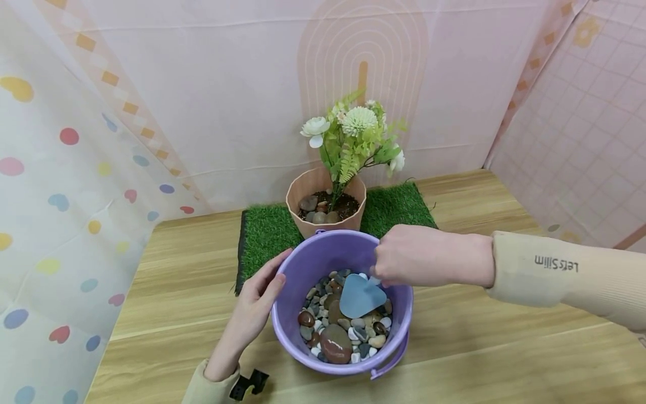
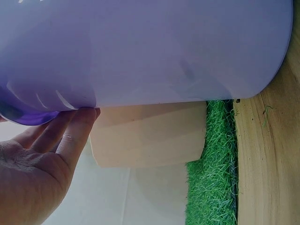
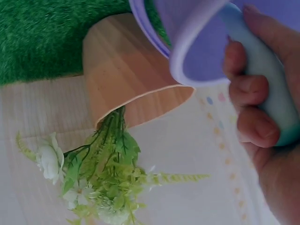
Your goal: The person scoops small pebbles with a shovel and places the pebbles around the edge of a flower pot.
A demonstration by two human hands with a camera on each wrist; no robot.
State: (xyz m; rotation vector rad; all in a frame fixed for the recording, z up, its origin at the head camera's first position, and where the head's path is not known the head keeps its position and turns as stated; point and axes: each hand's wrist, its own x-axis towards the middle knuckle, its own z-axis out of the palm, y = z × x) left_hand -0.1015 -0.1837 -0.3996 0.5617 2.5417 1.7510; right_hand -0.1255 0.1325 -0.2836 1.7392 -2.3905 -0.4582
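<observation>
A purple bucket [image 1: 290, 340] stands in front, with pebbles [image 1: 335, 343] of mixed sizes and colours in it. My right hand [image 1: 409, 256] grips a light blue toy shovel [image 1: 359, 297] over the bucket's right side. Its blade is inside, close over the pebbles. In the right wrist view, curled fingers wrap the pale handle [image 3: 265, 77]. My left hand [image 1: 254, 303] rests against the bucket's left side, thumb at the rim. Seen from the left wrist, its fairly straight fingers [image 2: 77, 129] touch the outer wall just below the rim.
Behind the bucket, a peach flower pot [image 1: 325, 227] with soil, stones and artificial flowers [image 1: 359, 120] stands on a green turf mat [image 1: 404, 207]. The bucket's handle [image 1: 393, 362] hangs at its front right. A black clip-like piece [image 1: 249, 385] shows by the left wrist. Patterned cloths surround the wooden table [image 1: 479, 348].
</observation>
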